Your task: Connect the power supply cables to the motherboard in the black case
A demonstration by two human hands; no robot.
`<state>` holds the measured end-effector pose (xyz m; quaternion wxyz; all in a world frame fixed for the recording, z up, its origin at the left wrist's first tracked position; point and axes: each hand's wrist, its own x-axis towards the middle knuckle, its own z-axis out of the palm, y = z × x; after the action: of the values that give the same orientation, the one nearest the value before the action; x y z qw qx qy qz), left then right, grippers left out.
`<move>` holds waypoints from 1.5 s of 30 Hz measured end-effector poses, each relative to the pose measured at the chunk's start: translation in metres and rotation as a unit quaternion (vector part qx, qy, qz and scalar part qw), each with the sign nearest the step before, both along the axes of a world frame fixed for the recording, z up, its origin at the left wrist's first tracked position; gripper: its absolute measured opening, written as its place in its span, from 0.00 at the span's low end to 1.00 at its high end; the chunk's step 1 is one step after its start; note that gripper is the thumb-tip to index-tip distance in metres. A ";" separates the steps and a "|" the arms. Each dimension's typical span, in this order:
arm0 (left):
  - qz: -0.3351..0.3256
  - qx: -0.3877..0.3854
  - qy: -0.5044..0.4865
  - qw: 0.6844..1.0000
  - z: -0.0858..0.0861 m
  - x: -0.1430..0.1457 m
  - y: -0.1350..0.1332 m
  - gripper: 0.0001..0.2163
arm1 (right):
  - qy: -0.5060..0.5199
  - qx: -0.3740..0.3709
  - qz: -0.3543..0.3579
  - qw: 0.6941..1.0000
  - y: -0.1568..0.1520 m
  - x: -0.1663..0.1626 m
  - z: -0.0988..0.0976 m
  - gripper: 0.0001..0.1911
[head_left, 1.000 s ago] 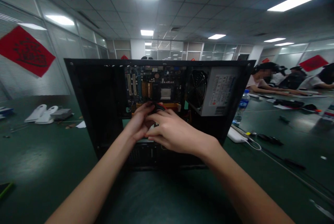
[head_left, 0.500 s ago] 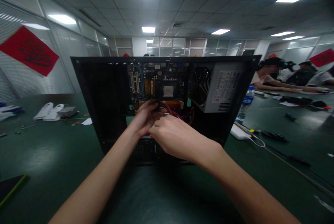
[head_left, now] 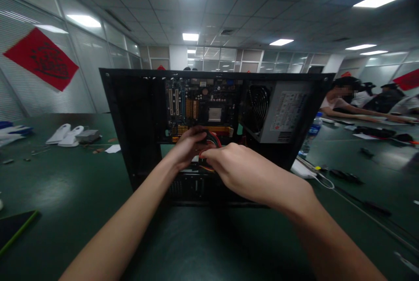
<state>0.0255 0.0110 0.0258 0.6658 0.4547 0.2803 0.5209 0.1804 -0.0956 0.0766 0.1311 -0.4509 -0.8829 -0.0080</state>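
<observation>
Head view: inside the open computer case (head_left: 131, 119) on the bench (head_left: 65, 185), the left hand (head_left: 188, 148) curls round the red cable bundle (head_left: 213, 138) just below the motherboard (head_left: 203, 106) — the right hand (head_left: 242, 167) pinches it lower down. Better to grip plugs than wires, sparing the board.

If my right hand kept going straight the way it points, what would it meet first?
The right hand points left into the case. It would probably meet the red cables first, then the left hand; depth is unclear.
</observation>
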 end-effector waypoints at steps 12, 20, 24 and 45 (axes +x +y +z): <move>-0.032 0.007 0.194 0.980 -0.004 -0.019 0.006 0.12 | 0.198 0.030 -0.045 0.979 0.021 0.015 0.005 0.16; -0.070 0.023 0.257 0.964 0.013 -0.043 0.001 0.15 | 0.280 0.025 -0.001 0.960 0.026 0.016 0.005 0.17; -0.070 0.053 0.229 0.969 0.015 -0.037 -0.001 0.12 | 0.345 0.041 0.025 0.937 0.027 0.014 0.005 0.17; -0.151 0.073 0.220 0.961 0.023 -0.031 -0.011 0.20 | 0.299 -0.009 0.097 0.949 0.025 0.009 0.001 0.14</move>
<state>-0.0050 -0.0001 0.0489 0.6232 0.6427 0.3094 0.3205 0.1894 -0.0708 0.0774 0.3850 -0.3457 -0.8428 0.1482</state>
